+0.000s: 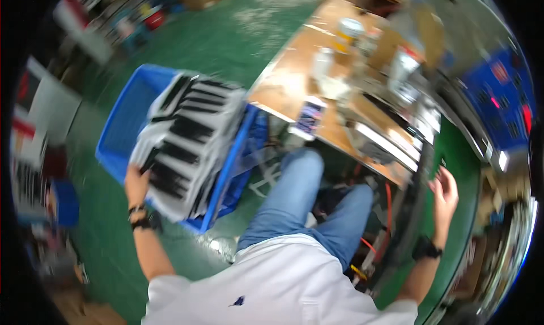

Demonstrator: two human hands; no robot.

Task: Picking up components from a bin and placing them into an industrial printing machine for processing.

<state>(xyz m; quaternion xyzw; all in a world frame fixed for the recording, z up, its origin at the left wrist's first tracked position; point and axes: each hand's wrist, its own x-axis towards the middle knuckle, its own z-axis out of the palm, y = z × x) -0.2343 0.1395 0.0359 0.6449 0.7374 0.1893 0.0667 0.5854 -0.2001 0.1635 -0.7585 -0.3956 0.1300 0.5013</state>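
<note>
My left hand point(137, 183) grips the lower edge of a stack of white trays with black parts point(190, 138), held over a blue plastic crate point(126, 121) on the green floor at my left. The picture is blurred by motion. My right hand point(445, 197) is at the far right with fingers spread, touching the dark edge point(416, 189) of the workbench and holding nothing. My legs in blue jeans point(306, 206) stretch forward under the bench.
A wooden workbench point(294, 75) runs from the top middle to the right, with a phone point(309, 118), a tape roll point(350, 27), containers and metal parts on it. Cables hang under the bench. Shelves and boxes stand at the far left. A blue machine panel point(501, 98) is at the right.
</note>
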